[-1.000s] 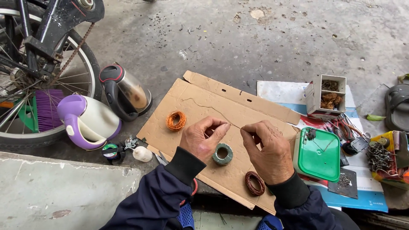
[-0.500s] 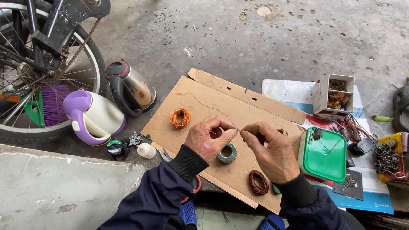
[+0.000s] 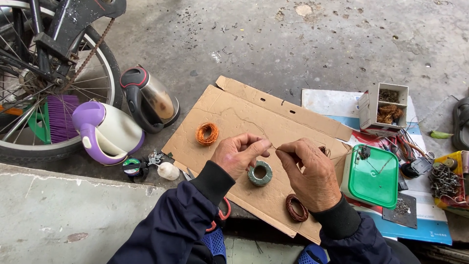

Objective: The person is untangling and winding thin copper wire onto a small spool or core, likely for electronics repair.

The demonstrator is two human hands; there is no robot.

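Observation:
My left hand [image 3: 239,155] and my right hand [image 3: 309,171] meet over a flattened cardboard sheet [image 3: 229,110], both pinching a thin strand of wire [image 3: 272,147] between thumb and fingers. Just below the hands lies a green ring-shaped core [image 3: 260,173]. An orange wire coil [image 3: 207,133] rests on the cardboard to the left. A dark brown wire coil [image 3: 296,208] lies near my right wrist.
A bicycle wheel [image 3: 44,83], a purple-and-white kettle [image 3: 107,132] and a steel kettle [image 3: 149,100] stand at left. A green-lidded box [image 3: 373,176], a small white box of wire scraps [image 3: 383,105], pliers and screws lie at right. A concrete ledge [image 3: 73,215] is near me.
My hands have drawn closer together over the green core, still holding the thin wire. The view has shifted slightly.

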